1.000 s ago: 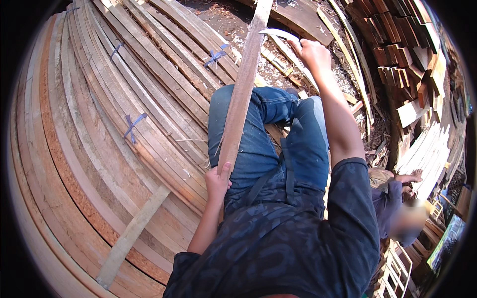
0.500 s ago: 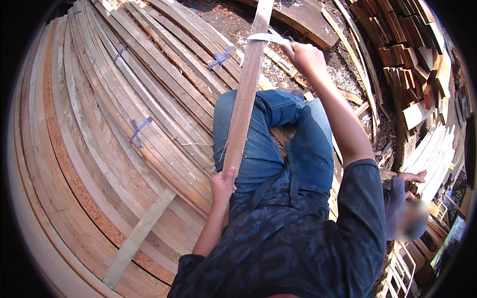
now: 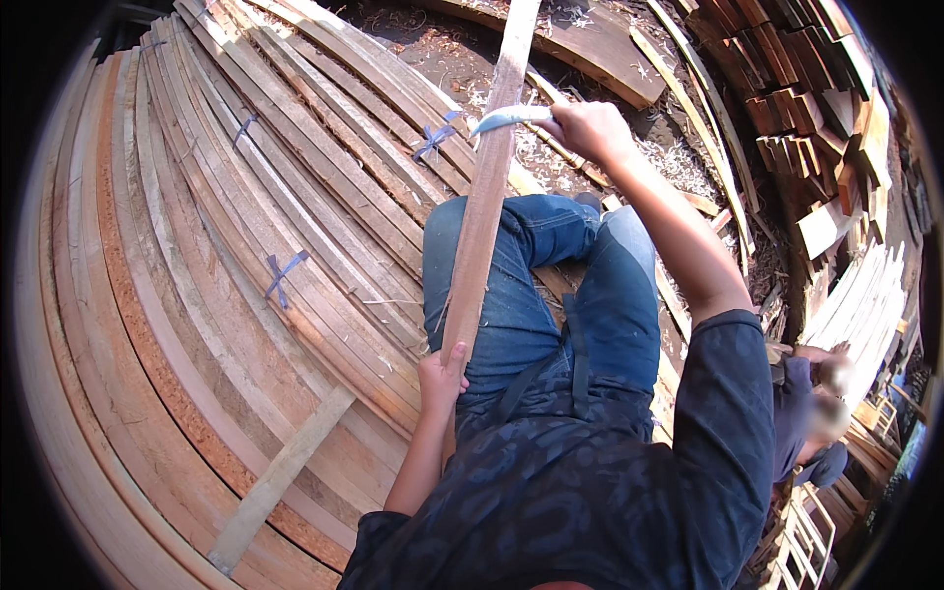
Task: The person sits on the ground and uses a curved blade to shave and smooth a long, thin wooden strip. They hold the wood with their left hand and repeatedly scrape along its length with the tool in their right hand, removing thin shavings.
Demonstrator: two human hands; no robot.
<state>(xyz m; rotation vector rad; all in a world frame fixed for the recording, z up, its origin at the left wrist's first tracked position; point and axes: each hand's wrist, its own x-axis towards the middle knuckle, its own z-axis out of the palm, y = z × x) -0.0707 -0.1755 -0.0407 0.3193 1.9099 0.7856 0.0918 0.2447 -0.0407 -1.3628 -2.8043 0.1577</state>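
Note:
A long, narrow wooden strip (image 3: 479, 226) rests across my left thigh and runs away past the top of the view. Its near end is gripped by my left hand (image 3: 442, 379), with the thumb on the upper face. Farther along, my right hand (image 3: 595, 131) is closed around the handle of a knife (image 3: 506, 118). The pale curved blade lies across the strip, its tip reaching past the left edge. Most of the knife's handle is hidden in my fingers.
Bundles of long planks (image 3: 211, 285), some tied with blue strips (image 3: 283, 278), fill the left side. Wood shavings (image 3: 678, 147) litter the ground ahead. Stacked boards (image 3: 796, 108) rise at the right. Another person (image 3: 811, 413) sits at the lower right beside pale slats (image 3: 857, 305).
My right hand and the knife have come down the strip, closer to me and slightly left. My left hand keeps its grip. The person at the right has shifted posture.

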